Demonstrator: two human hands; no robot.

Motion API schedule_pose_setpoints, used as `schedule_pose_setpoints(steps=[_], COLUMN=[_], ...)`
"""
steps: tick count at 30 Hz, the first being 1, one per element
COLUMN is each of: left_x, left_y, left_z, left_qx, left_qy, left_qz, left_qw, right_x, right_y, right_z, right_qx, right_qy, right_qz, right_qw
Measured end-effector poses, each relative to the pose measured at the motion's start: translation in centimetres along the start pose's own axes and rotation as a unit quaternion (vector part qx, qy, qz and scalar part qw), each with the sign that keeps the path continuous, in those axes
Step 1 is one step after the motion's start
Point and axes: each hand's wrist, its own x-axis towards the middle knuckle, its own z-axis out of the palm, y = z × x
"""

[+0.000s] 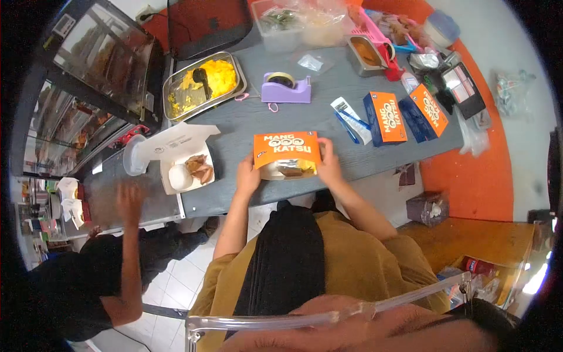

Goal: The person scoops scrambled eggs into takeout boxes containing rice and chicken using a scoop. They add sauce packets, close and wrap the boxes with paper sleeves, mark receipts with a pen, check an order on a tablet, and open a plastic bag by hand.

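An orange food box (287, 144) with white lettering sits at the table's near edge, its lid down and food showing through the front opening. My left hand (248, 174) is closed on its left side, and my right hand (329, 164) grips the right side. To the left stands an open box (186, 167) holding a white mound of food and brown pieces. Beyond the orange box is a purple tape dispenser (286, 89). Two more orange and blue boxes, one upright (385, 118) and one tilted (426, 112), are at the right.
A metal tray (176, 111) of yellow food with a black spoon lies at the back left. A co-worker's arm (130, 234) reaches in at the left, near a clear plastic tub (135, 155). A metal container (366, 56) and glass display case (94, 53) stand farther back.
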Motion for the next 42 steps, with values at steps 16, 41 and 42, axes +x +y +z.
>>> schedule_pose_setpoints(steps=[16, 41, 42], left_x=[-2.5, -5.3, -5.7], left_y=[1.6, 0.5, 0.5], left_z=[-1.3, 2.0, 2.9], left_qx=[0.376, 0.352, 0.399], left_qy=[-0.101, -0.086, -0.039], left_qz=[0.027, 0.161, 0.143], left_qw=[0.921, 0.918, 0.905], right_x=[-0.1, 6.3, 6.5], right_y=[-1.4, 1.4, 2.0], right_z=[-2.9, -5.0, -6.6], right_qx=[-0.203, -0.34, -0.408], right_qy=[-0.242, 0.113, 0.087], right_qz=[-0.068, -0.195, -0.148], right_qw=[0.946, 0.913, 0.897])
